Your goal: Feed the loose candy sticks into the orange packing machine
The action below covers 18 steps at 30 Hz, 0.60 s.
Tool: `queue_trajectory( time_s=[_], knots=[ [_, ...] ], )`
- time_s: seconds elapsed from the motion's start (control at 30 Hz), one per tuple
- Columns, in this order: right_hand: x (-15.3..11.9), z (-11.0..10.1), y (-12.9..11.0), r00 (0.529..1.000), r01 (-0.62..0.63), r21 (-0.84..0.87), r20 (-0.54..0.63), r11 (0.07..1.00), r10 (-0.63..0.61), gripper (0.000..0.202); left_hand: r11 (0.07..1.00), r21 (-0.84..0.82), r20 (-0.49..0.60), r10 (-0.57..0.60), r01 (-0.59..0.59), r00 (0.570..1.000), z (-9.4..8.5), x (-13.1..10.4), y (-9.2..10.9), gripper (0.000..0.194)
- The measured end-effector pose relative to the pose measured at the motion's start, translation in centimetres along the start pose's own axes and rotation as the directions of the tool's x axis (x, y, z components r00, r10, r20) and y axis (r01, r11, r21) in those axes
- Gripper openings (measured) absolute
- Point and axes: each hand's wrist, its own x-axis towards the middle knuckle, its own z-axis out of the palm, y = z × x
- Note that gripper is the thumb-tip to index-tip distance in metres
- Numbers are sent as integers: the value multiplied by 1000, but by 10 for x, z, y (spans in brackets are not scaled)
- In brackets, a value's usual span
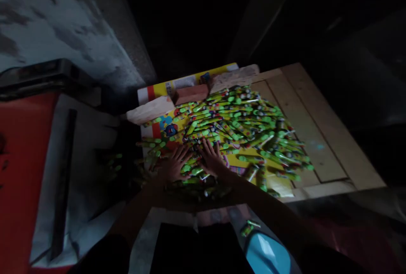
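Observation:
A wide heap of small yellow-green tubes with bright green ends (234, 117) covers much of a printed yellow sheet (242, 162); their exact kind I cannot make out. On the near side of the heap lies my left hand (175, 165), palm down with fingers stretched out over the tubes. Close beside it, my right hand (212, 159) also rests on the tubes, its fingers extended and apart. Neither hand grips anything visible. Several tubes show between the two hands. Dim light and blur hide which tubes the fingertips touch.
The sheet lies on a wooden panel (317, 138). Pale blocks (150, 110) and a reddish brick (192, 94) border the far edge. A red-orange container (25, 181) and a white sack (85, 160) stand left. Below right is a blue plastic object (268, 253).

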Motion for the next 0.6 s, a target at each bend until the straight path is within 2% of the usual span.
queue_trajectory(
  time_s=[0.07, 0.13, 0.23, 0.27, 0.3, 0.47, 0.6],
  knots=[
    [19, 8, -27, 1000, 0, 1, -9, 1000, 0, 73, 994, 20, -28, -110, 110, 994, 2, -25, -18, 97],
    [34, 17, -54, 1000, -11, -1, -23, 1000, 11, 71, 963, 38, -71, -265, 268, 962, 6, -50, -33, 100],
    [50, 30, -90, 998, 61, 15, -15, 998, -61, 68, 848, 25, -135, -522, 530, 842, 12, -83, -51, 102],
    [55, 33, -99, 995, 104, 24, -4, 994, -104, 67, 816, 13, -140, -570, 577, 810, 14, -92, -57, 102],
    [59, 35, -108, 989, 149, 35, 10, 988, -149, 67, 803, 3, -136, -590, 596, 796, 15, -100, -62, 102],
    [83, 45, -141, 966, 246, 79, 59, 966, -251, 67, 853, -15, -73, -522, 522, 850, 12, -129, -88, 99],
    [93, 52, -168, 958, 275, 103, 52, 956, -282, 70, 849, -58, -62, -529, 526, 847, 4, -132, -98, 93]
  ],
)
